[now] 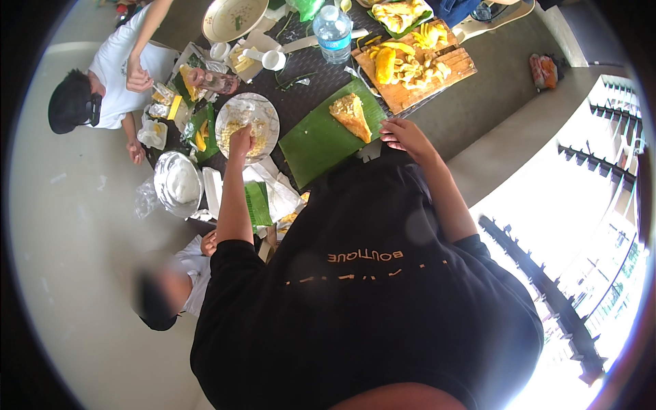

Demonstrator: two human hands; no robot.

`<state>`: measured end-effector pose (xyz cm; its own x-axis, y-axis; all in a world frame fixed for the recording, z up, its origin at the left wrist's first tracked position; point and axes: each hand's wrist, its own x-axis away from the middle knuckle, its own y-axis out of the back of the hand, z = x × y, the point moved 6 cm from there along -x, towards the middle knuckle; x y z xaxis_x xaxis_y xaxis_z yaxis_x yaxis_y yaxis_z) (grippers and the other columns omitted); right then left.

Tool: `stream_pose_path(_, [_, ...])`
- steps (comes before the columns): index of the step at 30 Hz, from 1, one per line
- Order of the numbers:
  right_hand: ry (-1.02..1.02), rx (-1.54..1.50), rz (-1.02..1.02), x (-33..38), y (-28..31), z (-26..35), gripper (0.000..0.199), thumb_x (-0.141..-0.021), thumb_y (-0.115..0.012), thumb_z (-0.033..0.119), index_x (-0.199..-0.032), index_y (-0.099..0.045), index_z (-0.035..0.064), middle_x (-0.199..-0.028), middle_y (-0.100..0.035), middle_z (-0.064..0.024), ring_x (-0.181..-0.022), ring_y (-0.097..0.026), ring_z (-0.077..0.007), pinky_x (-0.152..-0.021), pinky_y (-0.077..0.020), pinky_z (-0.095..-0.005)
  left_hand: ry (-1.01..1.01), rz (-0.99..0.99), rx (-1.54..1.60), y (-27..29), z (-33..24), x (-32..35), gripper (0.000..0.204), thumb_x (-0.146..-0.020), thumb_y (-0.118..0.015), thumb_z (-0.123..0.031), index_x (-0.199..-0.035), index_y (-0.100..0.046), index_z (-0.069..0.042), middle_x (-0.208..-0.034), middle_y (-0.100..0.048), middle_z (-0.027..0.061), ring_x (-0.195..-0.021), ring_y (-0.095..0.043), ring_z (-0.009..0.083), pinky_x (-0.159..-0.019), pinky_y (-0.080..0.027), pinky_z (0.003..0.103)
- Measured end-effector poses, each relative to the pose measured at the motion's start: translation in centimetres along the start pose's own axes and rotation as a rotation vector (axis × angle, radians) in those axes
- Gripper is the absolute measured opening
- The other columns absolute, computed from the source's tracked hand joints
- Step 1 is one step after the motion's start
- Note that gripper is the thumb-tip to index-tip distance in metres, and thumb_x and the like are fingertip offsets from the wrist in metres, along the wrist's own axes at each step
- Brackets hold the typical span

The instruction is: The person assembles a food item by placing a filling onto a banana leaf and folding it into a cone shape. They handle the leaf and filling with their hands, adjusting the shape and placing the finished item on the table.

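Note:
My left hand reaches down into a round marbled plate. Its fingers are bunched in pale yellow crumbly food, and the fingertips are hidden. In front of me lies a green banana leaf. On the leaf rests a golden wedge-shaped piece of food with pale bits on top. My right hand hovers by the leaf's right edge, close to the wedge's tip. Its fingers are loosely apart, with nothing visible in them.
A wooden board holds peeled and sliced yellow fruit beyond the leaf. A water bottle, a white cup and a large bowl stand farther back. Left are a foil-like round container and two people in white shirts.

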<state>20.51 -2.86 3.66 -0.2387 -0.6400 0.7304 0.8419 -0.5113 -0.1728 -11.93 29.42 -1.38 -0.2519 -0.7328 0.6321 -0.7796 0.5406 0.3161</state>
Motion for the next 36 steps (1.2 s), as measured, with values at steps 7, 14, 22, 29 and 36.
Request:
stream_pose_path(7, [-0.016,0.083,0.080,-1.9,2.8,1.9,0.032,-0.089,-0.057,0.034,-0.109,-0.055,0.0083,-0.092,-0.058,0.0021,-0.081,-0.056,-0.0062,-0.069,-0.0460,-0.0211,-0.226,0.215,-0.168,-12.9,-7.3,3.4,0.038,-0.090,-0.053,-0.034,-0.067,-0.058,-0.003,-0.052,-0.051,0.0013,-0.044,-0.048,0.0093,-0.043,-0.037,0.025])
stream_pose_path(14, [0.086,0.050,0.106,-2.9,7.2,4.6,0.034,-0.088,-0.057,0.032,-0.106,-0.059,0.0030,-0.089,-0.060,-0.0008,-0.078,-0.057,-0.0074,-0.065,-0.0459,-0.0205,-0.320,0.289,-0.594,-22.4,-9.2,3.3,0.041,-0.086,-0.055,-0.037,-0.067,-0.060,-0.001,-0.056,-0.058,0.0084,-0.051,-0.057,0.0190,-0.051,-0.043,0.033])
stream_pose_path(22, [0.048,0.026,0.113,-3.3,13.3,3.4,0.037,-0.088,-0.057,0.033,-0.109,-0.058,0.0029,-0.093,-0.062,-0.0008,-0.079,-0.057,-0.0075,-0.065,-0.0459,-0.0216,-0.441,0.276,-1.041,-25.4,-11.2,4.4,0.034,-0.084,-0.055,-0.033,-0.078,-0.062,0.000,-0.074,-0.061,0.0219,-0.076,-0.059,0.0408,-0.067,-0.047,0.047])
stream_pose_path(29, [0.047,0.036,0.158,-4.3,16.4,3.9,0.037,-0.088,-0.057,0.034,-0.109,-0.058,0.0033,-0.092,-0.061,-0.0004,-0.078,-0.057,-0.0076,-0.066,-0.0454,-0.0223,-0.408,0.298,-1.205,-26.7,-11.9,5.3,0.033,-0.085,-0.054,-0.033,-0.081,-0.062,-0.002,-0.076,-0.062,0.0216,-0.078,-0.060,0.0400,-0.071,-0.047,0.048])
stream_pose_path(36, [0.061,0.068,0.209,-4.8,17.4,5.3,0.037,-0.087,-0.058,0.037,-0.105,-0.060,0.0043,-0.091,-0.061,-0.0004,-0.078,-0.056,-0.0077,-0.065,-0.0445,-0.0218,-0.366,0.297,-1.291,-27.8,-12.5,6.4,0.032,-0.086,-0.054,-0.033,-0.087,-0.064,-0.003,-0.083,-0.063,0.0206,-0.083,-0.061,0.0388,-0.075,-0.048,0.048])
